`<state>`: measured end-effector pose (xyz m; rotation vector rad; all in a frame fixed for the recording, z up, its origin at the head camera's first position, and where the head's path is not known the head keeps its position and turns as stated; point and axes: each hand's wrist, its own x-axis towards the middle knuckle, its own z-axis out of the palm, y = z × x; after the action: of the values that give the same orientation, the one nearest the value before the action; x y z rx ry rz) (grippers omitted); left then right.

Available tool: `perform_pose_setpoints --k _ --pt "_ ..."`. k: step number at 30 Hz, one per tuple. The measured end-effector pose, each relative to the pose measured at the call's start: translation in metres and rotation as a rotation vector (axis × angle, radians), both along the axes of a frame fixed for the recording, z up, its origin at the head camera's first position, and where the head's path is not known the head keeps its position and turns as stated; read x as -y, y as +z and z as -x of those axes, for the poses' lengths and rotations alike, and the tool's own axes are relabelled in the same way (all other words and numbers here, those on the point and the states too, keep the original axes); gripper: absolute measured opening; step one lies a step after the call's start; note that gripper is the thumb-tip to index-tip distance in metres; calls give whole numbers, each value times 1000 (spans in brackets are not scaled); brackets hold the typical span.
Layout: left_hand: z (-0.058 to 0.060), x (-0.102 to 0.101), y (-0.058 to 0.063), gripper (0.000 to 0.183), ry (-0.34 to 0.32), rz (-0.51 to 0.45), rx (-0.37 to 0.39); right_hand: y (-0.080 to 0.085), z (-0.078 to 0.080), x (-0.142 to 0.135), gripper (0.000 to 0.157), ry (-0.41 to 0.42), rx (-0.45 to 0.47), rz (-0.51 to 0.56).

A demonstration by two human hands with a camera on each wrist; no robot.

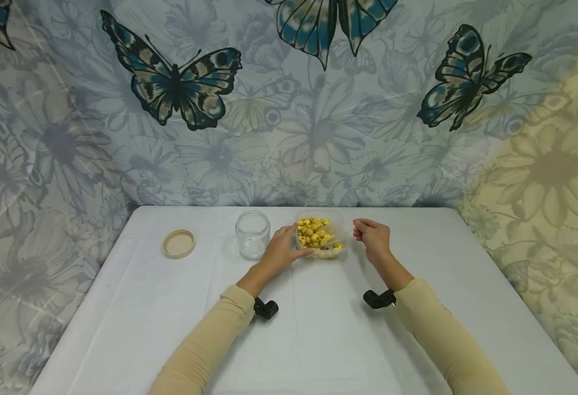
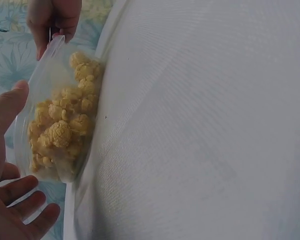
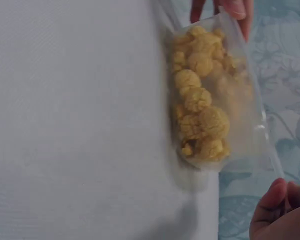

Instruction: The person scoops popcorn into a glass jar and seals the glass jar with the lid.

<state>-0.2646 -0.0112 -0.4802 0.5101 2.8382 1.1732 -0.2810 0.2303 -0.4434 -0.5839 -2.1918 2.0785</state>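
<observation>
A clear plastic container [image 1: 339, 222] of yellow popcorn [image 1: 312, 231] stands near the table's back edge. My left hand [image 1: 283, 247] holds its left corner, thumb along the front and fingers at the left side. In the left wrist view the thumb [image 2: 17, 95] meets the rim while the other fingers spread loosely around the corner. Just off the container's right side is my right hand [image 1: 372, 237], fingertips pinched together. The right wrist view shows a thin clear strip [image 3: 277, 167] running from the container into that pinch; I cannot tell what it belongs to.
To the left of the container stands an open glass jar [image 1: 252, 236]. A round beige lid [image 1: 178, 244] lies farther left on the white-covered table [image 1: 294, 340]. Behind the table hangs a butterfly-patterned cloth [image 1: 318, 142].
</observation>
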Motion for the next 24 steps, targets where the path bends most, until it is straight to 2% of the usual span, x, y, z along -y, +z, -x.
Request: perform_pose_setpoints --k 5,9,12,15,18,22,24 --pt "0 0 0 90 -1 -2 -7 -6 1 3 35 53 15 13" --pt "-1 1 0 89 -1 -2 -8 -5 0 2 39 69 72 97" --pt "-2 0 0 89 -2 -10 1 -4 -2 0 41 39 96 174" --pt "-2 0 -1 90 -7 -12 5 -2 -3 -1 39 -22 70 218" --pt "-1 0 -2 91 -3 0 9 -1 -2 1 34 -71 2 205" --pt "1 -1 -1 93 10 8 11 1 2 5 32 -70 -70 147" --pt "1 -1 -1 92 7 11 5 1 3 7 33 -58 -70 135"
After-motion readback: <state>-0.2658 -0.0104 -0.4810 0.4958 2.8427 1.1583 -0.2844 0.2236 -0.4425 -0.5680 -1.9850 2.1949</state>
